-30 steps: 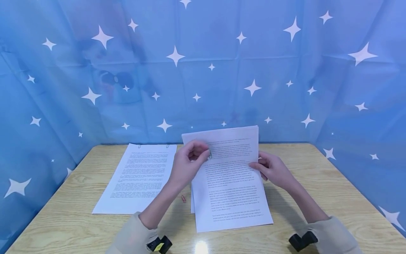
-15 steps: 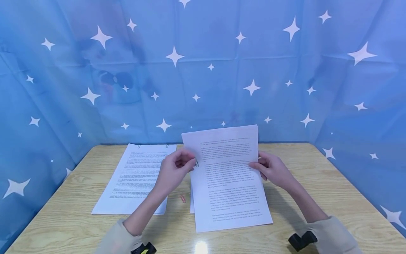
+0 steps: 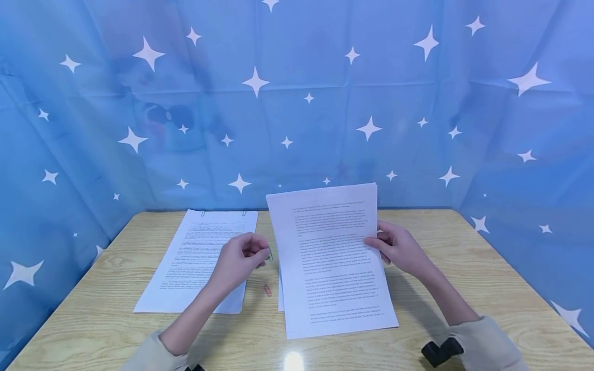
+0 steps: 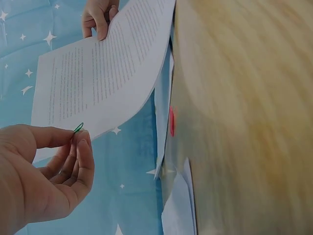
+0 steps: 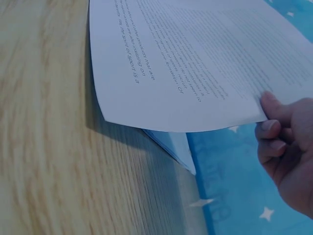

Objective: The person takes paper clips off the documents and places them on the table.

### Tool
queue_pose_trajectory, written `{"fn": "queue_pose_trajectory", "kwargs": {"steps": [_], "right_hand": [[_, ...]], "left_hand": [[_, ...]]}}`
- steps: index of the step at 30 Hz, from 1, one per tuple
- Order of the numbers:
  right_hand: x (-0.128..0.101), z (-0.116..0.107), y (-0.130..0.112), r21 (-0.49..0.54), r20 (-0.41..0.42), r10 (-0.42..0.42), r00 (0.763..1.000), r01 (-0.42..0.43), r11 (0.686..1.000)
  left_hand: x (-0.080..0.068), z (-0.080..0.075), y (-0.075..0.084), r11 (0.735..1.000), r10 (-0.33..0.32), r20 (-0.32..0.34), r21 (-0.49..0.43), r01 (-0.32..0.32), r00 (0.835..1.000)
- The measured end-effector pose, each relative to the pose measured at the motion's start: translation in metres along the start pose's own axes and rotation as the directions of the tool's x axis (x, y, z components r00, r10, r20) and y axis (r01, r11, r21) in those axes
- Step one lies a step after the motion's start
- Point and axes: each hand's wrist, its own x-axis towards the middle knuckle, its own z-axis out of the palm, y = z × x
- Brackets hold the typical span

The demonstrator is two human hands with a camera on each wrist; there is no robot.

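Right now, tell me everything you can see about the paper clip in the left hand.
The green paper clip is a small loop of thin bent wire, green-coated as it looks. The left hand pinches it between thumb and fingertip, so only its upper loop shows. It is held above the wooden table, between the flat clipped stack of sheets and the printed pages that the right hand holds up. It touches no paper. A red paper clip lies on the table below.

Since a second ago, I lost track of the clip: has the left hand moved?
Yes. The left hand, pinching a green paper clip, has drawn leftward and down off the held sheets, toward the clipped stack lying flat.
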Motion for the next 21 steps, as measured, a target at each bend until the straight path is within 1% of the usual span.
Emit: {"fn": "queue_pose_trajectory", "kwargs": {"steps": [4, 7, 15, 21], "right_hand": [[0.0, 0.0, 0.0, -0.004, 0.003, -0.002, 1.0, 0.002, 1.0], [0.0, 0.0, 0.0, -0.002, 0.003, -0.005, 1.0, 0.005, 1.0], [0.0, 0.0, 0.0, 0.001, 0.005, 0.004, 1.0, -0.004, 1.0], [0.0, 0.0, 0.0, 0.015, 0.008, 0.001, 1.0, -0.001, 1.0]], "left_hand": [[-0.003, -0.005, -0.006, 1.0, -0.027, 0.049, 0.012, 0.027, 0.998], [-0.005, -0.009, -0.01, 0.998, -0.049, 0.077, 0.044, 0.046, 0.996], [-0.011, -0.013, -0.012, 0.981, -0.119, 0.08, 0.164, 0.104, 0.99], [-0.015, -0.015, -0.013, 0.971, -0.162, 0.119, 0.196, 0.137, 0.979]]}}
